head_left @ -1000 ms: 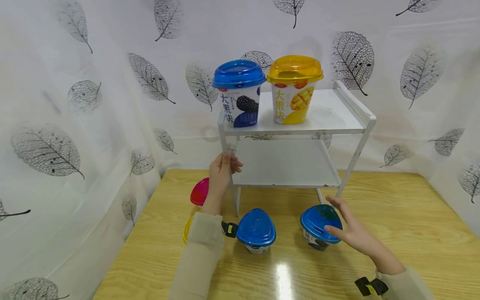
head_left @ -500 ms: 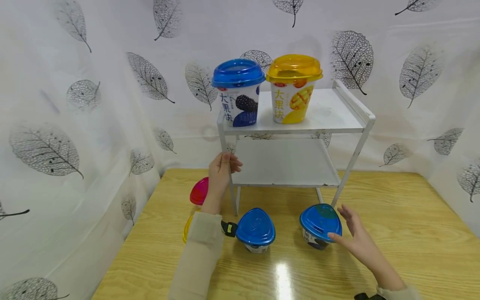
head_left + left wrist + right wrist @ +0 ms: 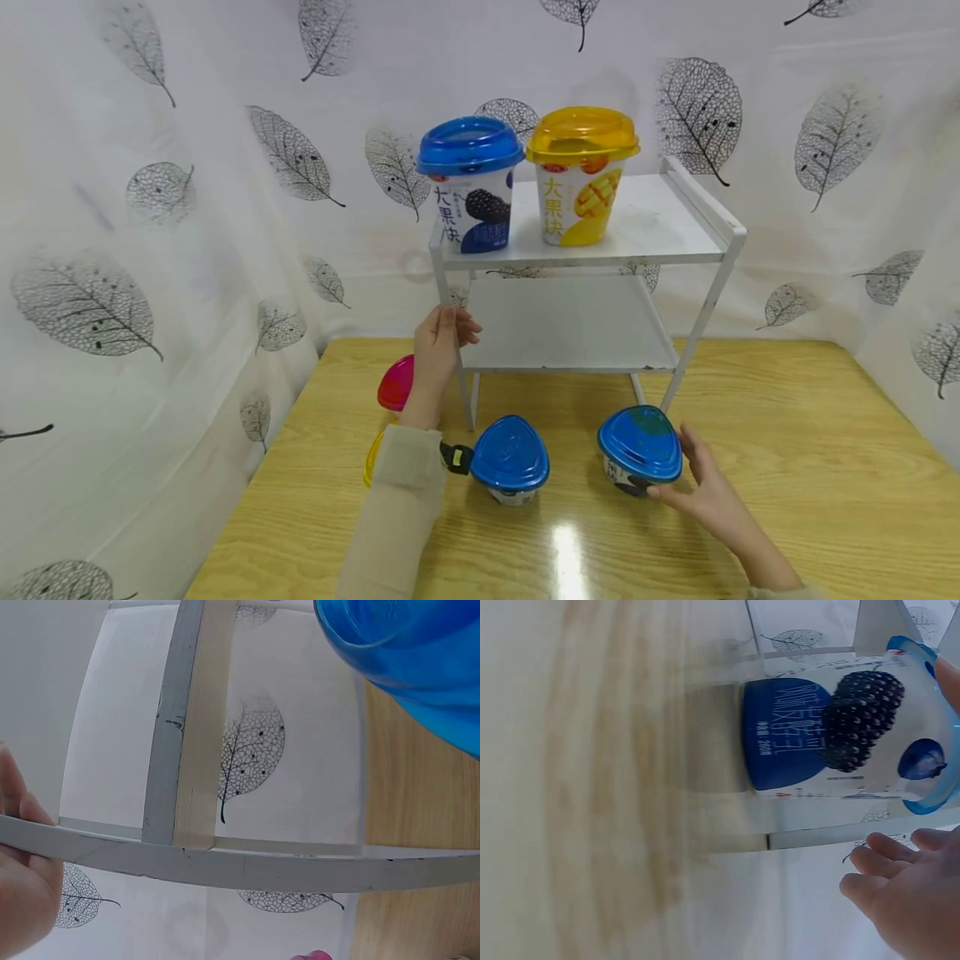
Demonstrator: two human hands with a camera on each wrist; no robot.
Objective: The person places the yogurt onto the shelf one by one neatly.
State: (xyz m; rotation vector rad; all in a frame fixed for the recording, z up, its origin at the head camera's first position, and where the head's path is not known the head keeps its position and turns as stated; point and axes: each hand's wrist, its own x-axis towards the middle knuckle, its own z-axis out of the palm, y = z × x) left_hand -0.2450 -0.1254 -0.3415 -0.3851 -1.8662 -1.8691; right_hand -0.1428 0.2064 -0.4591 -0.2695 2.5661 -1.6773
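Observation:
My left hand [image 3: 438, 350] grips the front left post [image 3: 315, 870] of a white two-tier rack [image 3: 570, 321]. In the left wrist view its fingers sit at the far left edge, around the grey-white bar. My right hand [image 3: 705, 487] is spread beside a blue-lidded blackberry yogurt cup [image 3: 641, 446] on the table, thumb in front and fingers at its right. The right wrist view shows that cup's printed side [image 3: 840, 731] with the fingers [image 3: 881, 862] apart from it; whether the thumb touches the lid is unclear. A second blue-lidded cup [image 3: 512, 457] stands near my left wrist.
On the rack's top shelf stand a blue-lidded blackberry cup [image 3: 472, 187] and a yellow-lidded mango cup [image 3: 581, 179]. A pink-lidded cup [image 3: 395, 383] and a yellow-lidded cup [image 3: 371, 460] are partly hidden behind my left arm. A leaf-print curtain [image 3: 202, 250] encloses the table.
My right hand has moved down from above the right cup's lid to its right side. The left hand keeps its hold on the post. The view has shifted slightly.

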